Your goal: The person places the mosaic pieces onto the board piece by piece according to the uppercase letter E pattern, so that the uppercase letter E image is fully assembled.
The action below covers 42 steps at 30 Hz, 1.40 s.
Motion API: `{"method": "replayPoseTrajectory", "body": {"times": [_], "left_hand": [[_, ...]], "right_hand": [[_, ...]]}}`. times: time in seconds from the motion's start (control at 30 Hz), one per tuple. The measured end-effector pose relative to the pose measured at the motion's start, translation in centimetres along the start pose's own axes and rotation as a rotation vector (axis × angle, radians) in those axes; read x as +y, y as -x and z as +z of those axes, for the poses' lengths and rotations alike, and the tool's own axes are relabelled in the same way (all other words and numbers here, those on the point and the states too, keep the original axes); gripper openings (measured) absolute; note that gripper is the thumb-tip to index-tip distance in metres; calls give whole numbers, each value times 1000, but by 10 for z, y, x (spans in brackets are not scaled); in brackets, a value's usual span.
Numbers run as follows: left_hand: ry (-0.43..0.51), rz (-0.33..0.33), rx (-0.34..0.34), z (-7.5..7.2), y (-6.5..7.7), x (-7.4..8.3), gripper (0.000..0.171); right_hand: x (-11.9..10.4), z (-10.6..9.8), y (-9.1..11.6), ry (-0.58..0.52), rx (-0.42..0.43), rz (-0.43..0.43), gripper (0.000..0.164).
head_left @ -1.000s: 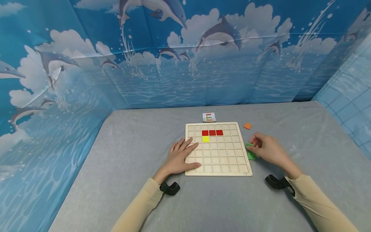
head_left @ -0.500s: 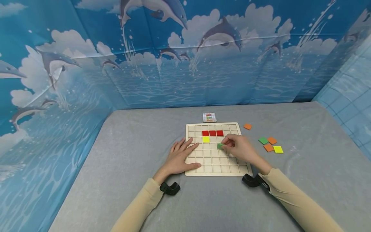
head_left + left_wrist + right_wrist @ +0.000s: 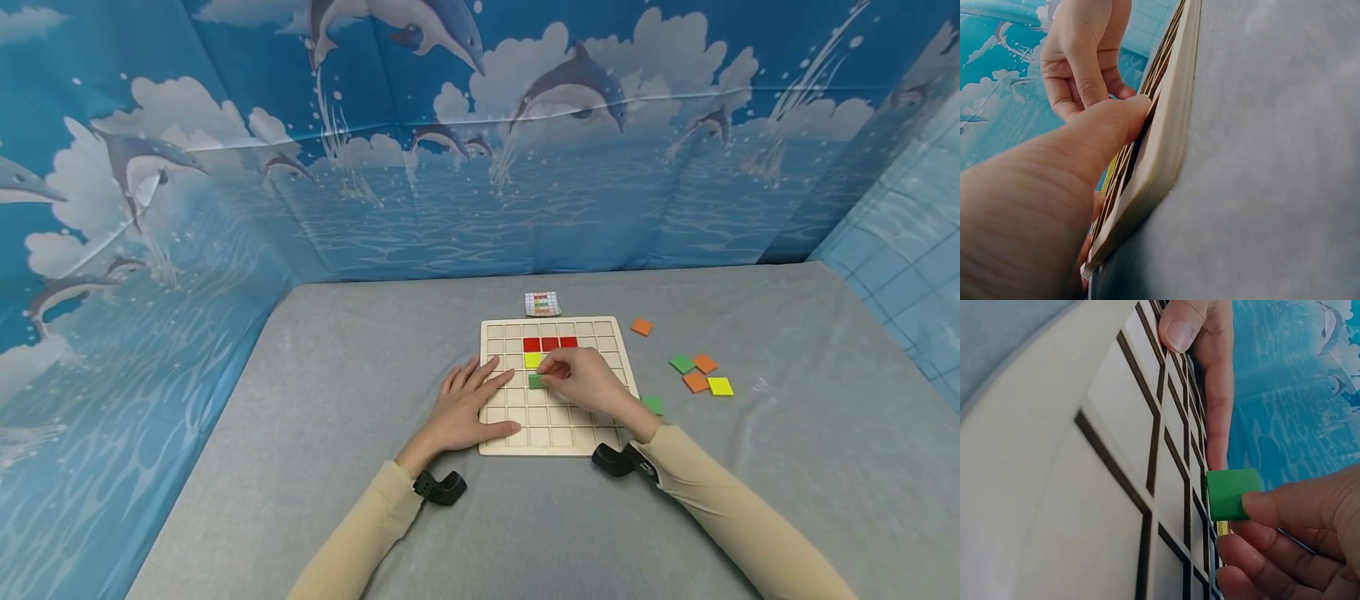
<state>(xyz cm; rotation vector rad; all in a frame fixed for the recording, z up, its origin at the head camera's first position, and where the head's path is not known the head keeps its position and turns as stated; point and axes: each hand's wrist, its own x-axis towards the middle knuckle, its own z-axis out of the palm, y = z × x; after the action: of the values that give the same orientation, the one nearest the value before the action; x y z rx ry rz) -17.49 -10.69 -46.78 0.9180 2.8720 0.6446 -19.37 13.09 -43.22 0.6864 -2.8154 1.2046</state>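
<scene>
A pale wooden grid board lies on the grey-covered table. Three red tiles fill cells in a row near its far side, and a yellow tile sits below the leftmost red one. My left hand rests with spread fingers on the board's left side. Between thumb and fingers, my right hand pinches a green tile. In the head view that tile is just below the yellow one; in the right wrist view it stands tilted at the board's surface.
A small pattern card lies beyond the board's far edge. Right of the board are loose tiles: a green tile by the edge, another green tile, a yellow tile and several orange tiles. A dolphin-print curtain hangs behind.
My right hand has picked up a green tile from beside the board and carried it left across the grid to below the yellow tile. My left hand has stayed put.
</scene>
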Motion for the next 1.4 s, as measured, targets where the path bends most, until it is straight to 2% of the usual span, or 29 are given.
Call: {"method": "replayPoseTrajectory", "body": {"times": [0.23, 0.43, 0.87, 1.2, 1.4], "left_hand": [[13, -7, -2, 0, 0, 0, 78], [16, -3, 3, 0, 1, 1, 78], [23, 0, 11, 1, 2, 1, 78], [5, 1, 7, 2, 0, 0, 78], [20, 7, 14, 0, 0, 0, 77]], "right_hand": [[0, 1, -5, 12, -3, 25, 4], [2, 2, -5, 76, -12, 26, 4], [1, 2, -2, 166, -55, 48, 19], [-3, 1, 1, 161, -71, 18, 19], [0, -2, 5, 117, -96, -44, 21]]}}
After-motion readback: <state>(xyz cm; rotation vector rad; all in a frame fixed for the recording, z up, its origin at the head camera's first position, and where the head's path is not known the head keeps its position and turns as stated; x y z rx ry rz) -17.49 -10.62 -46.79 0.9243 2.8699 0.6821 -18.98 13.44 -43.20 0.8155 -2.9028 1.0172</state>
